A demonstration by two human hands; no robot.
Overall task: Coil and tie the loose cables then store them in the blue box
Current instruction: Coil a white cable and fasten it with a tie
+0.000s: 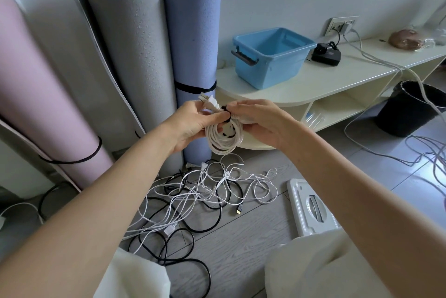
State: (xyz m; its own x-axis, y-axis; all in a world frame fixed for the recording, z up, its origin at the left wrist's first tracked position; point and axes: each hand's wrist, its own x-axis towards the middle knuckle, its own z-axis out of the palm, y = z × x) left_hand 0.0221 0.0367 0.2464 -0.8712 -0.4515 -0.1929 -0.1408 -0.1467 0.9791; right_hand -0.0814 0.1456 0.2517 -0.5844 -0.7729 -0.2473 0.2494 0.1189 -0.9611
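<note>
- Fingers of the left hand (190, 124) pinch the white coiled cable (223, 138) at its top, plug end pointing up-left.
- The right hand (260, 121) grips the black tie (225, 114) around the coil's top; the loops hang downward.
- The blue box (272, 56) sits up-right on the shelf (337, 75), nearer the right hand.

Person, head-camera view — two bare forearms, left hand (193, 124) and right hand (260, 121) without rings, watch or gloves; no sleeves visible. Legs in cream-white cloth (321, 264) — loose, softly creased.
</note>
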